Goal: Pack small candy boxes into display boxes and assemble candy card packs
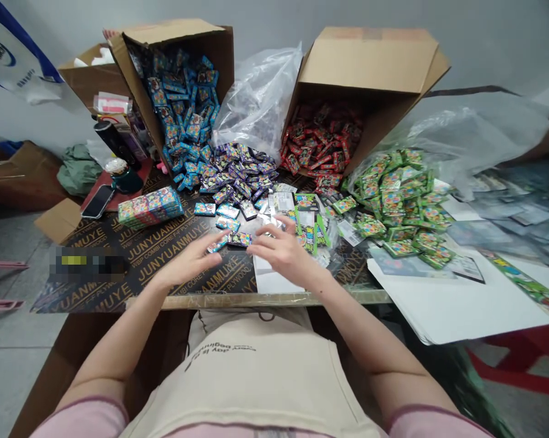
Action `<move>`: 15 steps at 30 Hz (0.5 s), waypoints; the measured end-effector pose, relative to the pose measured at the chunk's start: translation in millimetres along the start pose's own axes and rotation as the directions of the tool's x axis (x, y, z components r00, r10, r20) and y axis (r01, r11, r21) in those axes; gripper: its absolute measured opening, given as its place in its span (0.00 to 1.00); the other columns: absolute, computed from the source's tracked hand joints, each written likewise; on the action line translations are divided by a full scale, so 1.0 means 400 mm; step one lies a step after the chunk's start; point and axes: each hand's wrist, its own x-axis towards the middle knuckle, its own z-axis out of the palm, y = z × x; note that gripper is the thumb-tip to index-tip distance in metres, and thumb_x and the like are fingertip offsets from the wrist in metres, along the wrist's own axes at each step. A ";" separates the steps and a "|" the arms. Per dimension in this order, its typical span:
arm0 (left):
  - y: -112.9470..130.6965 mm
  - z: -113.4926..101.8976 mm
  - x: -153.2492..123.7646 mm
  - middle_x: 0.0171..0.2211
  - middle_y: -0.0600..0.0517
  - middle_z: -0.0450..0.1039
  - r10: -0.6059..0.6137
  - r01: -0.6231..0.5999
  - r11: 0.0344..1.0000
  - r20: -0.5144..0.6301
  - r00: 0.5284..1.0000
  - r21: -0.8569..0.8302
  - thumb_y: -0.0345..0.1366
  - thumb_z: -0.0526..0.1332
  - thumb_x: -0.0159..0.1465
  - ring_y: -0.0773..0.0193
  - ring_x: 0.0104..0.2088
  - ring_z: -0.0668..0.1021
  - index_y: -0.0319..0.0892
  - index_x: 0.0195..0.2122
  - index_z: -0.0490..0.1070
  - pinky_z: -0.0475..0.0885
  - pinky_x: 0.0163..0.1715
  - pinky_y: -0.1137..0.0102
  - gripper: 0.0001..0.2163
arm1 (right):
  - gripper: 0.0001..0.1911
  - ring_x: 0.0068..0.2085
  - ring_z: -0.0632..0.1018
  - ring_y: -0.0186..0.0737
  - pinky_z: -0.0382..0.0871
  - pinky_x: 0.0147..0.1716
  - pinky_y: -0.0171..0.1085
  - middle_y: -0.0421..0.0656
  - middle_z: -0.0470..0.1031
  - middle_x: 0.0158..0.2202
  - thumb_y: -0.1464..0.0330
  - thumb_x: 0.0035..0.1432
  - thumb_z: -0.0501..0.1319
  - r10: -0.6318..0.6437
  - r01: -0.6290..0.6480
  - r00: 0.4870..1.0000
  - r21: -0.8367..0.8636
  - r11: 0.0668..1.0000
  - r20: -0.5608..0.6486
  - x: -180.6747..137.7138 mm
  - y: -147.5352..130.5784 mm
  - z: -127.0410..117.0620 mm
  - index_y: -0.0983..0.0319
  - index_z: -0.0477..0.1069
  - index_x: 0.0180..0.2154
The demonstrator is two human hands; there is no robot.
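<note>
My left hand (190, 260) reaches over the front of the table, fingers stretched and thumb apart, at the edge of a small blue packet (218, 244). Whether it grips that packet is hard to see. My right hand (286, 252) hovers with bent, spread fingers, its fingertips close to a purple-black packet (240, 239). Beyond both hands lie a few single packets, among them a blue one (205, 209). Under and past my right hand are clear wrappers and green-black printed packaging (307, 236). A white sheet (274, 278) lies below it.
At the back, one carton (178, 31) spills blue packets (190, 121); another carton (370, 58) holds red ones (320, 143). Purple packets (242, 173) heap between them, green packets (393, 201) at right. On the left are a bundled stack (150, 207), a phone (98, 201) and a dark bottle (114, 143).
</note>
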 end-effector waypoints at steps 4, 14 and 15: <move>-0.039 0.127 -0.027 0.55 0.42 0.72 -0.097 0.275 0.815 0.347 0.933 -0.511 0.55 0.68 0.49 0.42 0.56 0.71 0.40 0.54 0.71 0.65 0.56 0.52 0.35 | 0.14 0.42 0.73 0.37 0.51 0.56 0.46 0.38 0.76 0.30 0.76 0.66 0.51 -0.035 0.041 0.998 0.110 0.993 -0.052 0.008 -0.053 0.038 0.59 0.72 0.34; -0.079 0.211 -0.065 0.50 0.40 0.76 -0.295 0.347 0.426 0.235 0.926 -0.835 0.50 0.65 0.52 0.48 0.51 0.76 0.37 0.45 0.76 0.68 0.52 0.58 0.24 | 0.23 0.39 0.75 0.41 0.69 0.41 0.41 0.41 0.74 0.38 0.59 0.52 0.69 0.636 -0.462 0.757 0.566 0.683 -0.149 -0.020 -0.048 0.112 0.58 0.68 0.47; -0.080 0.215 -0.066 0.48 0.40 0.76 -0.313 0.343 0.436 0.217 0.925 -0.832 0.48 0.66 0.51 0.48 0.50 0.76 0.37 0.45 0.76 0.69 0.50 0.58 0.24 | 0.22 0.36 0.74 0.39 0.69 0.38 0.39 0.40 0.73 0.35 0.58 0.50 0.70 0.664 -0.485 0.745 0.626 0.610 -0.070 -0.020 -0.046 0.116 0.58 0.68 0.45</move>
